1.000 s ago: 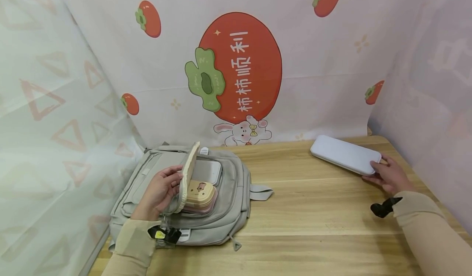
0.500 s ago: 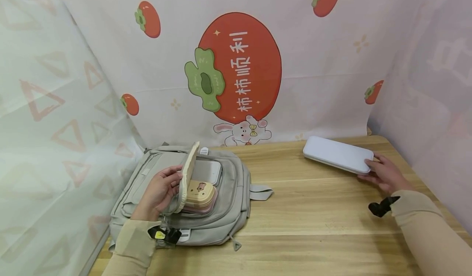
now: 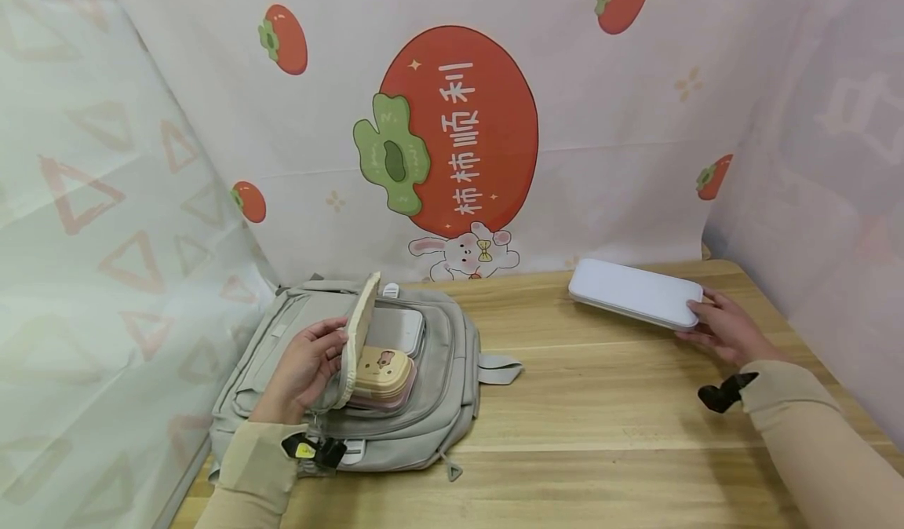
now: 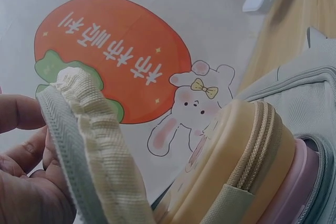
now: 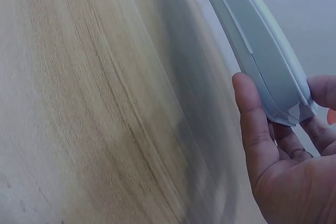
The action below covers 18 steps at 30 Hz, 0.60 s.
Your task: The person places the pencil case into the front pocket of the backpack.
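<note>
A grey backpack (image 3: 431, 435) lies on the left of the table with its front pocket unzipped. My left hand (image 3: 307, 368) pinches the cream-lined edge of the pocket flap (image 3: 360, 333) and holds it up. Inside the pocket sit a yellow zipped case (image 4: 231, 150) with a bear print, a pink case (image 4: 294, 182) beneath it and a flat white box (image 3: 401, 329). On the right, my right hand (image 3: 730, 329) grips the near end of a long white case (image 3: 632, 290) with rounded corners, thumb on one face and fingers on the other. The case is tilted above the table, its shadow below.
The wooden table (image 3: 600, 419) extends between the backpack and the right arm. A grey strap loop (image 3: 500, 369) sticks out from the backpack's right side. A printed cloth (image 3: 600, 160) hangs behind the table, with more cloth at both sides.
My right hand has carried the long white case a little to the left over the table. My left hand and the backpack flap stay where they were.
</note>
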Each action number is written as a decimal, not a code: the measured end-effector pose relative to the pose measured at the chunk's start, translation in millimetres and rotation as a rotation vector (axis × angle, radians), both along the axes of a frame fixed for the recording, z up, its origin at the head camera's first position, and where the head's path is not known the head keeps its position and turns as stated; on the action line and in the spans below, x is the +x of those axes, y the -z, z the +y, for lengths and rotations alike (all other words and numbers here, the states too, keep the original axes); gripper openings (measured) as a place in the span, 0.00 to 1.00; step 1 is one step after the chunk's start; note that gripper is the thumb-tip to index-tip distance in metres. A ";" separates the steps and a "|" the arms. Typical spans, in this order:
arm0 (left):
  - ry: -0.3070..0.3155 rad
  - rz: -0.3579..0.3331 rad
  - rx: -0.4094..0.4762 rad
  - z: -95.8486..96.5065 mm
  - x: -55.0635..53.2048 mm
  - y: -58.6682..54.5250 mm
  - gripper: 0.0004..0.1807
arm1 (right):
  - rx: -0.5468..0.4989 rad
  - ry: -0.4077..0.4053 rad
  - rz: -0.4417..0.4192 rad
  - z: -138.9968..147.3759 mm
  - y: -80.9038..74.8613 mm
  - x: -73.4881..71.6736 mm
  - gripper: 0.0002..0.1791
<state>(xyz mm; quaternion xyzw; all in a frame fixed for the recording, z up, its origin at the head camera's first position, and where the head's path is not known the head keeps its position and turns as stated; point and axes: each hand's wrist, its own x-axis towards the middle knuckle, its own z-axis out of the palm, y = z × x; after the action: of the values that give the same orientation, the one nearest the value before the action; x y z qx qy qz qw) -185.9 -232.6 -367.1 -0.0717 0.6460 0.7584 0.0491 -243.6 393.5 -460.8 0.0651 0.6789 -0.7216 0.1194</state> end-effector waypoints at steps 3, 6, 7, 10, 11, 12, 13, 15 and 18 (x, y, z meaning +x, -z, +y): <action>-0.002 0.000 -0.001 -0.3 0.0 -0.3 0.13 | 0.008 -0.014 0.006 -3.9 -1.5 -1.2 0.43; -0.003 -0.002 0.002 -0.4 0.1 -0.9 0.13 | -0.009 -0.025 0.006 -7.8 -3.6 -2.4 0.43; -0.003 -0.003 0.002 -0.4 0.3 -1.2 0.13 | -0.020 -0.026 0.006 -9.3 -4.4 -2.8 0.44; -0.004 -0.003 -0.002 -0.2 0.6 -1.4 0.13 | -0.019 -0.035 0.013 -13.9 -6.4 -3.8 0.43; -0.004 -0.003 -0.002 -0.1 0.7 -1.4 0.13 | -0.015 -0.033 0.012 -15.4 -7.0 -4.2 0.43; -0.005 -0.003 -0.001 0.0 0.8 -1.4 0.13 | -0.004 -0.034 0.013 -17.0 -7.6 -4.6 0.43; -0.004 -0.003 -0.001 0.1 0.9 -1.5 0.14 | 0.008 -0.032 0.012 -18.7 -8.4 -4.7 0.43; -0.004 -0.003 0.004 0.3 1.0 -1.9 0.14 | 0.027 -0.026 0.007 -21.5 -9.4 -5.0 0.42; -0.003 -0.002 0.008 0.4 1.4 -2.5 0.14 | 0.048 -0.028 0.000 -25.7 -10.8 -4.9 0.42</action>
<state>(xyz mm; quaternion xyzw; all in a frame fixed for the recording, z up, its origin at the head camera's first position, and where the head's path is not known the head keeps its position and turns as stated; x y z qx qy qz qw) -184.5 -232.2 -364.5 -0.0735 0.6426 0.7611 0.0489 -248.6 367.8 -450.0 0.0584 0.6969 -0.7032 0.1280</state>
